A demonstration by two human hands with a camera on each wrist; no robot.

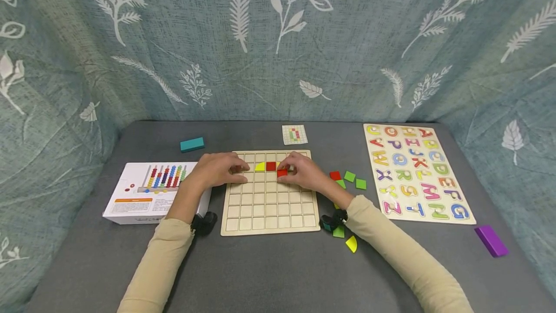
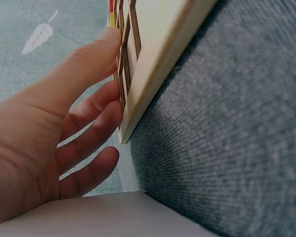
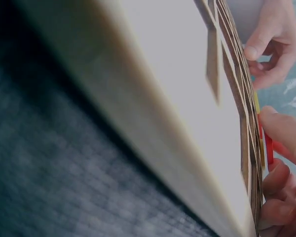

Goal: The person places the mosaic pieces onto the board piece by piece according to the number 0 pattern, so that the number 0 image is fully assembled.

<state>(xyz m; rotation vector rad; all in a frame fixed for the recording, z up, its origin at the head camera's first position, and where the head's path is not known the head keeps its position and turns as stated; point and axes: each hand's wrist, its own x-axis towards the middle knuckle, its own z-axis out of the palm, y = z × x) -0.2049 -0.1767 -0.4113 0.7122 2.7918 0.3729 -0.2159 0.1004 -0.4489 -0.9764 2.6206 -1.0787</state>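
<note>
A wooden grid board (image 1: 270, 231) lies in the middle of the table. In its second row sit a yellow quarter-circle tile (image 1: 260, 166) and a red square tile (image 1: 271, 166). My right hand (image 1: 304, 170) pinches another red square tile (image 1: 282, 173) just above the board, to the lower right of the first. The right wrist view shows this red tile (image 3: 269, 148) between thumb and fingers. At the board's upper left, my left hand (image 1: 215, 169) rests with thumb and fingers spread apart, holding nothing. In the left wrist view its thumb (image 2: 106, 47) touches the grid.
Loose green tiles (image 1: 360, 184), a red tile (image 1: 335, 176) and yellow tiles (image 1: 352, 244) lie right of the board. A pattern card (image 1: 295, 135) is behind it. Around stand a white abacus box (image 1: 130, 206), alphabet board (image 1: 427, 219), teal block (image 1: 192, 145) and purple block (image 1: 491, 241).
</note>
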